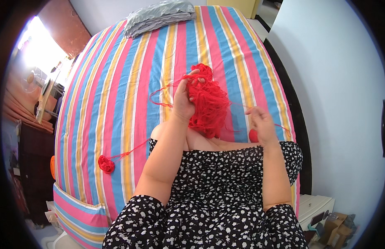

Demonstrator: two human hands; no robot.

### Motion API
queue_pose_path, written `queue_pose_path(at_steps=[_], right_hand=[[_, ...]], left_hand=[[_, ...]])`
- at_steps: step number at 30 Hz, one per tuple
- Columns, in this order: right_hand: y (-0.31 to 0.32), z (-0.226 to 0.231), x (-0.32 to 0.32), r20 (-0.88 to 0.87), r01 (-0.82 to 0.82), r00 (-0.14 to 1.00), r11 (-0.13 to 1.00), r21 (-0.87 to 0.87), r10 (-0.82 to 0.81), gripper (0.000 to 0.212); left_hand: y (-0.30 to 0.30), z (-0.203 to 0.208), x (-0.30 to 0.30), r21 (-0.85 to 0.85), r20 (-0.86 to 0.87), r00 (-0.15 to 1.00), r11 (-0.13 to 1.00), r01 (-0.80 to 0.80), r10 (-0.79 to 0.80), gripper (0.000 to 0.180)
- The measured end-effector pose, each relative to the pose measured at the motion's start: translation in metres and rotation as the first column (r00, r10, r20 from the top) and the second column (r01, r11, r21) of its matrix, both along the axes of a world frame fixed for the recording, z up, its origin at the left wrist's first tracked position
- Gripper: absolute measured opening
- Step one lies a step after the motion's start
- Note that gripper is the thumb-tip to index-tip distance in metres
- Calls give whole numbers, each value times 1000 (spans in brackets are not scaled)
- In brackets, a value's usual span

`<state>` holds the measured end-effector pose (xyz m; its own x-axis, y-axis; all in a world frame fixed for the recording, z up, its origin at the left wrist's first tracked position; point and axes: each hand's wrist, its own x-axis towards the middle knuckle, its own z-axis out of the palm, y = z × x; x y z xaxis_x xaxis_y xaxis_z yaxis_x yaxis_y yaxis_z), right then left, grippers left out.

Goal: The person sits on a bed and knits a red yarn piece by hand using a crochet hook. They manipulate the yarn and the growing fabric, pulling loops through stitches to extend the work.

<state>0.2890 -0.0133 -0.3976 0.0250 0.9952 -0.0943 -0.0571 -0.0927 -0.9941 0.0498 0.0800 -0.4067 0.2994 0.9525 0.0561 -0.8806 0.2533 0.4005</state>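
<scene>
A large loose tangle of red yarn (211, 108) lies by my bent legs on the striped bed. My left hand (185, 99) is at its left side, with the fingers curled into the yarn and strands looped over them. Off to the right, my right hand (262, 124) pinches a thin red strand that runs back toward the tangle. Just beneath that hand sits a red yarn ball (253, 135), partly covered by it. Farther left, a small red yarn bundle (106, 164) rests on the bed, joined to a strand leading toward my lap.
Beneath everything is a bed with a striped sheet (134, 95). A folded grey-green quilt (161, 18) lies at its far end. A pale wall (333, 99) stands on the right. On the left are a bright window and a fan (32, 79); a white cabinet (316, 209) stands near right.
</scene>
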Motion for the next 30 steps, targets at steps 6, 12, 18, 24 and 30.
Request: queue_pose_path(at_steps=[6, 12, 18, 24, 30], right_hand=[[-7, 37, 20, -343, 211, 930, 958, 196, -135, 27], [-13, 43, 26, -373, 245, 915, 945, 215, -153, 26], [-20, 33, 25, 196, 175, 964, 983, 49, -181, 20], [-5, 18, 1, 374, 203, 873, 932, 301, -311, 27], [23, 19, -62, 582, -20, 809, 986, 167, -82, 40]], left_hand=[[1, -1, 7, 58, -107, 994, 998, 35, -29, 36], [3, -10, 4, 114, -152, 987, 991, 64, -46, 39], [-9, 11, 14, 48, -224, 974, 999, -16, 27, 44], [-3, 3, 8, 235, -374, 927, 968, 82, 13, 63], [-12, 9, 15, 303, -494, 869, 934, 187, -14, 60]])
